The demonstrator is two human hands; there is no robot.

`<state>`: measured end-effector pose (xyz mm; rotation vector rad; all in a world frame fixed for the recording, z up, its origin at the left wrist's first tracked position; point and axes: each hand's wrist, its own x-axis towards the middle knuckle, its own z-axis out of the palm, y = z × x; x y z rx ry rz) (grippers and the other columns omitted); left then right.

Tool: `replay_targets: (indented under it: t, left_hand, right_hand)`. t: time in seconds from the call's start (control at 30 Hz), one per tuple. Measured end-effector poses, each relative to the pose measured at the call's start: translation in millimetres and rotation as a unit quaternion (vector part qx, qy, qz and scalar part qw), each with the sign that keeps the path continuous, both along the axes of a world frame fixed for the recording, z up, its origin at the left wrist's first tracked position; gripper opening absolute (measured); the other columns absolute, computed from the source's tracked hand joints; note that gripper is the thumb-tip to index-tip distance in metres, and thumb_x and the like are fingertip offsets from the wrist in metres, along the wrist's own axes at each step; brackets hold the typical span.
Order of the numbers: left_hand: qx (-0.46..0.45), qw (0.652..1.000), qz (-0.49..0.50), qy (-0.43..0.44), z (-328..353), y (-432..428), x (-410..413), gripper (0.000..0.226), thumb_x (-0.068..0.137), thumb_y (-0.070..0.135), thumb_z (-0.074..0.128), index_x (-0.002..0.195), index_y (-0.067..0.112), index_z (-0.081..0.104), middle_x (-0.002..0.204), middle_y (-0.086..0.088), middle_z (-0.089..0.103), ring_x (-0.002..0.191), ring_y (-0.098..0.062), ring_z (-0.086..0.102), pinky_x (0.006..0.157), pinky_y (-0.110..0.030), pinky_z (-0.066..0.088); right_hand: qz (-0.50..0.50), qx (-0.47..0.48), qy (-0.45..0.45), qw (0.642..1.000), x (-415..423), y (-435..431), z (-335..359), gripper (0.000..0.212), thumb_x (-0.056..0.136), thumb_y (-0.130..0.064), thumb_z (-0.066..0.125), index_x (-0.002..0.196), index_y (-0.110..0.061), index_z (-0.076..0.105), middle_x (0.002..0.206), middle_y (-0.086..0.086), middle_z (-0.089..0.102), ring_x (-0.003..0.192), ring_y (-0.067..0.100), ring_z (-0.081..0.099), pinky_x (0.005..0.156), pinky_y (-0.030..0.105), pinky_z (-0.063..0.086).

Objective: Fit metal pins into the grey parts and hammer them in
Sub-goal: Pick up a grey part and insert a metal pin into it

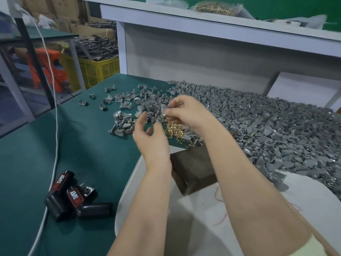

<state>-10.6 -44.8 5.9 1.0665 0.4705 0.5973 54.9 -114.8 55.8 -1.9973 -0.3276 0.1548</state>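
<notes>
I see the right hand (184,111) pinching one small grey part (163,110). The part is curved and shiny on one side. It is held just above the gold pins (173,129) heaped mid-bench (83,145). The left hand (147,139) hangs loose beside it, fingers bent, holding nothing. A big grey pile (267,126) covers the bench's right side.

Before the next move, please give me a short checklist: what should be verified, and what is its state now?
1. Grey part pinched by the right hand: ok.
2. Left hand free to take a pin, fingers loosely curled and holding nothing: ok.
3. Brass pins lying on the mat just under both hands: ok.
4. Pin already seated in the held part: cannot tell, too blurred.
5. Dark block close by, at the table edge: ok.
6. Hammer at hand: not ok, none in view.
</notes>
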Motion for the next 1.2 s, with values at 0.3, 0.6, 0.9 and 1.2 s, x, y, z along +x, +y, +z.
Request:
replay_targets:
  t: [0.3, 0.6, 0.9, 1.2]
  left_hand:
    - [0.121, 0.991, -0.057, -0.019, 1, -4, -5, 0.025, 0.090, 0.009, 0.059, 0.110, 0.024, 0.059, 0.106, 0.001, 0.067, 0.100, -0.011, 0.063, 0.091, -0.027, 0.050]
    - [0.104, 0.994, -0.028, -0.023, 2, -4, -3, 0.008, 0.091, 0.016, 0.062, 0.088, 0.024, 0.060, 0.097, -0.003, 0.069, 0.094, -0.015, 0.065, 0.085, -0.027, 0.051]
    - [-0.059, 0.996, 0.058, -0.036, 4, 3, -2, 0.012, 0.092, 0.018, 0.060, 0.082, 0.020, 0.056, 0.079, 0.003, 0.064, 0.069, -0.004, 0.061, 0.059, -0.011, 0.048]
    - [-0.070, 0.996, 0.046, -0.028, 6, 2, -3, 0.011, 0.092, 0.018, 0.061, 0.082, 0.019, 0.057, 0.081, 0.004, 0.065, 0.071, -0.003, 0.063, 0.065, -0.013, 0.049]
  right_hand:
    - [0.035, 0.060, 0.027, 0.997, -14, -15, -1, 0.007, 0.086, -0.005, 0.064, 0.083, -0.011, 0.064, 0.076, 0.006, 0.067, 0.062, 0.009, 0.059, 0.065, 0.022, 0.050]
    - [-0.007, 0.100, 0.028, 0.995, -6, -15, -11, 0.017, 0.091, -0.023, 0.061, 0.092, -0.008, 0.070, 0.073, 0.003, 0.068, 0.065, 0.010, 0.063, 0.073, 0.028, 0.054]
    - [-0.022, -0.457, -0.082, 0.885, 19, 21, -54, 0.021, 0.085, -0.005, 0.055, 0.105, -0.004, 0.063, 0.110, 0.014, 0.062, 0.091, 0.029, 0.059, 0.077, 0.031, 0.047]
    - [-0.028, -0.463, -0.088, 0.881, 24, 26, -61, 0.018, 0.090, -0.011, 0.053, 0.104, -0.004, 0.063, 0.111, 0.015, 0.064, 0.097, 0.031, 0.060, 0.074, 0.032, 0.044]
